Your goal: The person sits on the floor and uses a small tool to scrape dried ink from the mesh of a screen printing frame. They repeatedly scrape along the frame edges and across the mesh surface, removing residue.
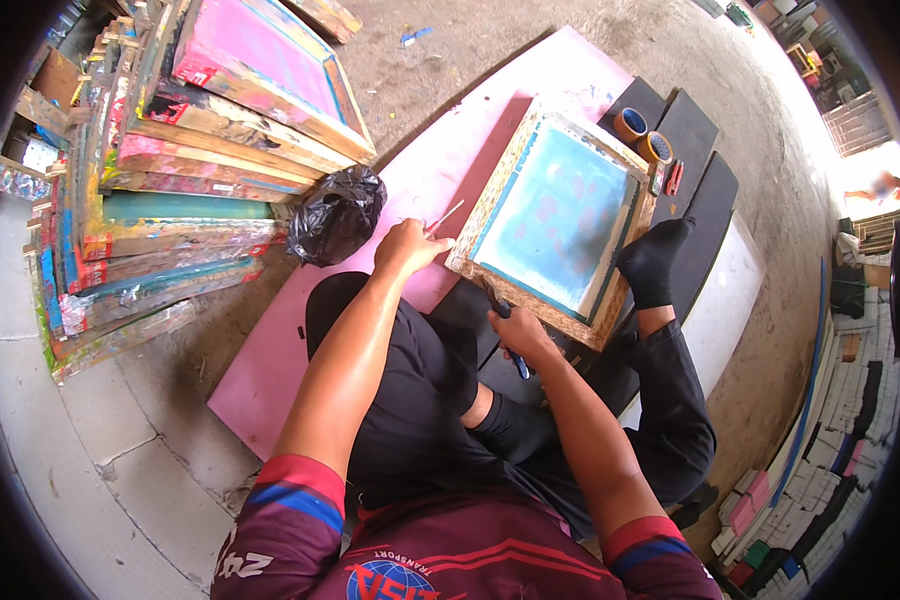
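Observation:
A wooden-framed printing screen (555,215) with blue mesh lies in front of me on the boards, one edge beside my socked foot. My right hand (522,332) is closed around dark-handled pliers (492,296), whose jaws are at the near edge of the frame. At the frame's left corner is my left hand (408,246), its fingers pinched together. From them sticks out a thin pale strip (448,216), too small to tell its kind. Whether the left fingers also touch the frame I cannot tell.
Many stained wooden frames (180,210) are stacked at the left, next to a black plastic bag (338,215). A pink board (290,350) lies under the work. Beyond the screen are two tape rolls (630,125) and a red-handled tool (675,178) on black boards (680,130).

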Demonstrator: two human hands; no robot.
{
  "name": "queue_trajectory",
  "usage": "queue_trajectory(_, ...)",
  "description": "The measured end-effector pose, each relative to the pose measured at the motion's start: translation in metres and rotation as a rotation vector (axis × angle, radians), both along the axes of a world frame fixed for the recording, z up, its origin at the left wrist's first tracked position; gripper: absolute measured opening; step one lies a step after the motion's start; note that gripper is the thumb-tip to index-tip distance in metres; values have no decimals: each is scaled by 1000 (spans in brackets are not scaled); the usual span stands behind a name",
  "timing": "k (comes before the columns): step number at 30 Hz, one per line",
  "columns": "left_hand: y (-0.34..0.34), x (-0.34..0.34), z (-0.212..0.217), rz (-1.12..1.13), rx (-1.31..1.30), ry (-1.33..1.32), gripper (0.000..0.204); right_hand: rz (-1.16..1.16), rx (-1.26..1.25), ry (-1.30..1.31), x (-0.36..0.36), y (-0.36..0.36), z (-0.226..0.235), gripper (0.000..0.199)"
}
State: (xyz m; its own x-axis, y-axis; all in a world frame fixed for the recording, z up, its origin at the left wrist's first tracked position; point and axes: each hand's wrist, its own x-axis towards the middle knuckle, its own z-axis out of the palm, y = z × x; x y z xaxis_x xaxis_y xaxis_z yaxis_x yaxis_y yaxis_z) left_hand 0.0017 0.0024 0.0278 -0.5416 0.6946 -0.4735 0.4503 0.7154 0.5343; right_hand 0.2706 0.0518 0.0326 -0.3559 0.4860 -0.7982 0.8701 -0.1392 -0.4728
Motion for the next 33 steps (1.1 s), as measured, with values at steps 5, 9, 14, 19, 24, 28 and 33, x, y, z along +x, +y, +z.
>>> queue_trajectory(5, 2, 6, 12, -7, 27, -57, 54, 80, 100, -123, -7, -5, 11, 51)
queue_trajectory(9, 4, 2, 12, 4, -10, -41, 51, 106, 506, -100, 0, -30, -15, 49)
queue_trajectory(14, -5, 0, -13, -28, 94, -63, 43, 114, 426, -102, 3, -30, -13, 50)
queue_trajectory(19, -5, 5, -1, -89, 35, -497, 33, 116, 365, 83, 5, -34, 1, 54)
queue_trajectory(24, -7, 15, 15, -139, 83, -653, 30, 79, 206, 213, -8, -32, 19, 56)
queue_trajectory(28, -7, 13, 8, -91, 105, -713, 28, 66, 36, 312, -6, -25, 11, 42)
queue_trajectory(33, -4, 13, 1, -76, 104, -713, 26, -134, -369, 491, 2, -18, 23, 41)
